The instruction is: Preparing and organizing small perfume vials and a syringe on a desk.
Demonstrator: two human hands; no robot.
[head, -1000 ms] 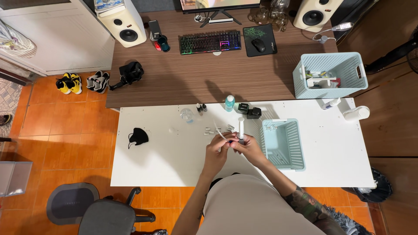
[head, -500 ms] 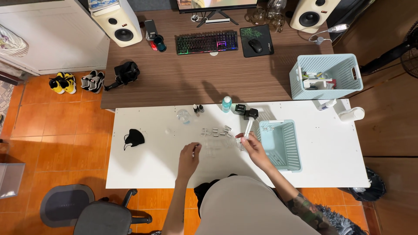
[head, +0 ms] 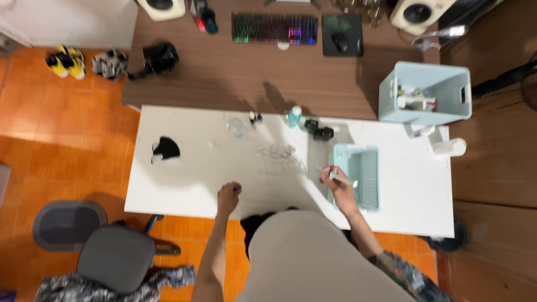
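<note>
Right hand (head: 339, 187) pinches a white pen-like tube (head: 342, 179) over the small blue basket's (head: 369, 198) edge, not yet dropped in. Left hand (head: 228, 196) curled shut on the white table (head: 190, 184), contents unclear. Clear pieces (head: 279, 159) remain between.

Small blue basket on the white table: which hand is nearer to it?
Right. The right hand is at the small blue basket's left rim; the left hand is far left.
</note>
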